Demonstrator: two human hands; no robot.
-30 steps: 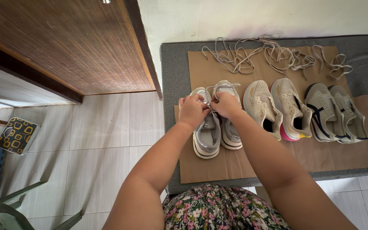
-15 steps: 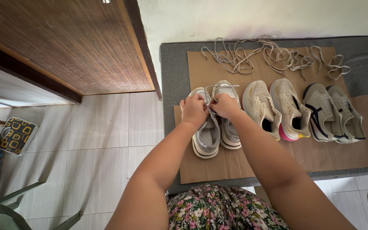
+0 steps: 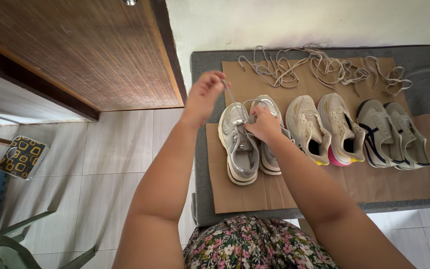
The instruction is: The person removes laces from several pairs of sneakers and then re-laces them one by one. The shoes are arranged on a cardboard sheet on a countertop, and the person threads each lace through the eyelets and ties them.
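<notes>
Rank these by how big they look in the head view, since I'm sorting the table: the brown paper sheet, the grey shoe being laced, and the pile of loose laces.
1. Brown paper sheet, by far the largest.
2. Pile of loose laces, a long spread along the far edge.
3. Grey shoe, the smallest; it is nearer the camera, so its rank against the laces is unsure.

The right hand point(image 3: 263, 124) covers the toe lacing of the grey sneaker point(image 3: 268, 149) beside it, hiding its grip.

Bright even daylight, soft shadows (edges bowed), sharp focus
</notes>
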